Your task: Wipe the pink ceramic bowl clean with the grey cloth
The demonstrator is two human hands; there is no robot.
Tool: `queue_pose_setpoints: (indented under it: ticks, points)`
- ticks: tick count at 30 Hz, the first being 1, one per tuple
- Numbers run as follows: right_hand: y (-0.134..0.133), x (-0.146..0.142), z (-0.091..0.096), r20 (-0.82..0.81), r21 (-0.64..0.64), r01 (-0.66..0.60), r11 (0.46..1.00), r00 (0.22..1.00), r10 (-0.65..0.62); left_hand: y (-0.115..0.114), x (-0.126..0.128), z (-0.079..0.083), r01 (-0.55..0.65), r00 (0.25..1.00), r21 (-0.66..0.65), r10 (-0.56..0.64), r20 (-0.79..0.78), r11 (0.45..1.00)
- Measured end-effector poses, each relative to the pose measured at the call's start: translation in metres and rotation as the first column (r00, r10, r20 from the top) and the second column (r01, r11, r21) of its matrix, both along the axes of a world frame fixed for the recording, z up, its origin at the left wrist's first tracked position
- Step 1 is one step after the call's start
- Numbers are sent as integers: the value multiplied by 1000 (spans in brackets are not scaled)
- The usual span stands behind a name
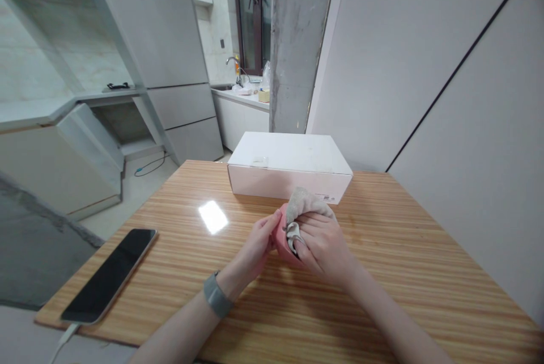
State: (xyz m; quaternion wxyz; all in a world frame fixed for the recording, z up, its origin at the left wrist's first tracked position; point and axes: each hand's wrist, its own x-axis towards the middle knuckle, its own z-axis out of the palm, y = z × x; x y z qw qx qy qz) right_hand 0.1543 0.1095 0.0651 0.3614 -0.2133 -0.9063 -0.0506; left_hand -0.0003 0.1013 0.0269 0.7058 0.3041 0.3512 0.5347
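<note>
My left hand is closed round the left side of a small pink container, its thumb on the rim. The container is tilted, with its opening toward the right. A light grey cloth is bunched at that opening, part of it inside and part hanging over the far side. My right hand grips the cloth, fingers pressed into it at the container's mouth. The fingertips and the container's inside are mostly hidden. A grey band circles my left wrist.
A white box lies at the far edge of the wooden table, just beyond my hands. A black phone with a white cable lies at the left edge. A pale wall borders the table's right side.
</note>
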Motion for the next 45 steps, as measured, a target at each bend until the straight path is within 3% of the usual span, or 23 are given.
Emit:
queue_pose_setpoints:
  ticks: [6,10,17,28,32,36,41,45]
  points:
    - [5,10,7,-25,-69,41,997,999,-43,-6,4,3,88,972,39,-94,216,995]
    - [5,11,4,29,-44,-16,999,999,17,-2,4,6,180,960,-19,-172,223,983]
    - [-1,0,-3,43,-10,-28,1000,999,29,1,0,1,55,998,14,-55,-6,998]
    - [2,7,4,-44,-67,9,998,999,-12,-6,4,2,74,984,113,-91,151,991]
    - [5,12,7,-88,-96,-16,995,996,8,-9,7,3,74,974,81,-90,209,994]
    - [4,11,3,-26,-79,-58,995,998,56,-4,6,4,171,963,8,-169,209,985]
    - [-1,2,-2,57,-37,-61,997,996,63,1,6,1,129,976,-23,-123,178,991]
    - [-1,0,-1,58,23,-3,1000,998,2,0,8,2,161,951,3,-156,266,987]
